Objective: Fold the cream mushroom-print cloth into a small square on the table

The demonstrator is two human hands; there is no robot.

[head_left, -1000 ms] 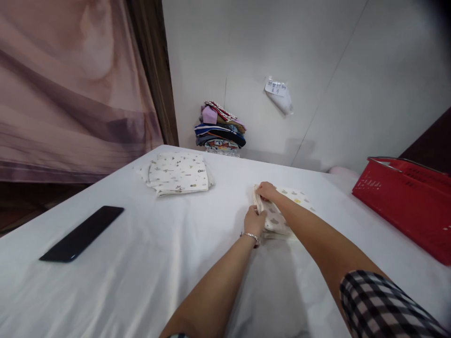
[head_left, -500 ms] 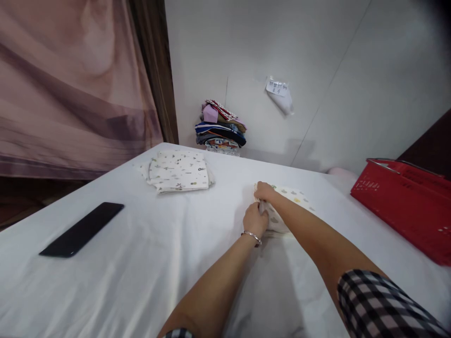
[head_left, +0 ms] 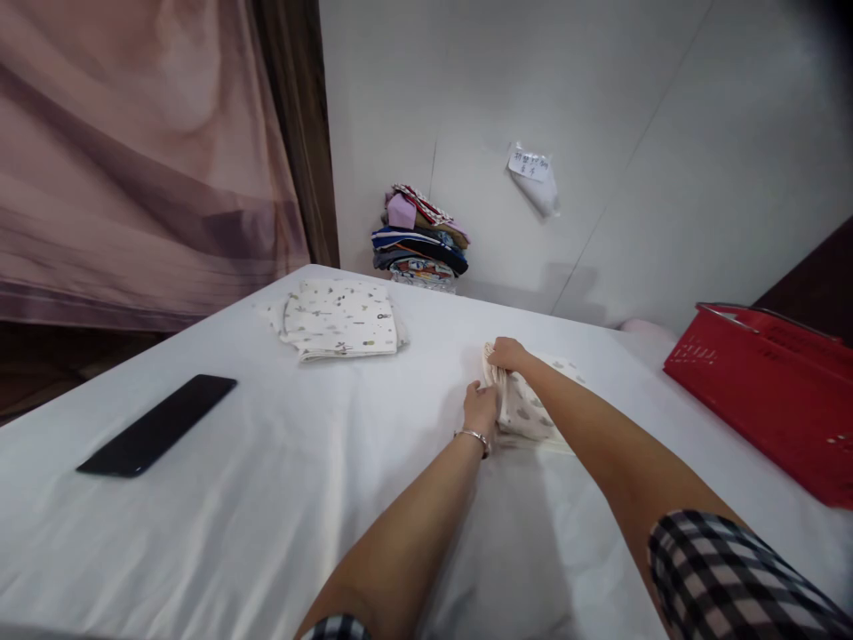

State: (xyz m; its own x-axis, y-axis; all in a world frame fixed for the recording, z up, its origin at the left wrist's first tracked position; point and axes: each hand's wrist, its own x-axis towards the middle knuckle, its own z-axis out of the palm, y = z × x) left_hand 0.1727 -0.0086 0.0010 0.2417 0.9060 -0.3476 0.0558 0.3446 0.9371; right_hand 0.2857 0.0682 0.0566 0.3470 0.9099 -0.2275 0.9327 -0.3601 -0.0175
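Note:
A white cloth (head_left: 526,411) with grey printed shapes lies folded on the white-covered table, partly hidden under my right forearm. My right hand (head_left: 510,354) is closed on its gathered upper left edge, fingers curled over the layers. Just below and nearer to me, my left hand (head_left: 481,411) is at the cloth's left side, its thumb side against the fabric; one fingertip points up and the other fingers are partly hidden. A bracelet (head_left: 474,437) circles my left wrist. Farther left rests a folded white cloth (head_left: 343,318) with small dark and green prints.
A flat black slab (head_left: 160,427) lies at the left of the table (head_left: 267,516). On the right stands a red basket (head_left: 760,391) with a metal handle. A stack of folded clothes (head_left: 419,240) is at the back wall, where a labelled plastic bag (head_left: 535,180) hangs.
My left hand has loosened slightly and shifted a little on the cloth's left side. My right hand has moved slightly right, and the gathered edge shows more. The view has tilted slightly.

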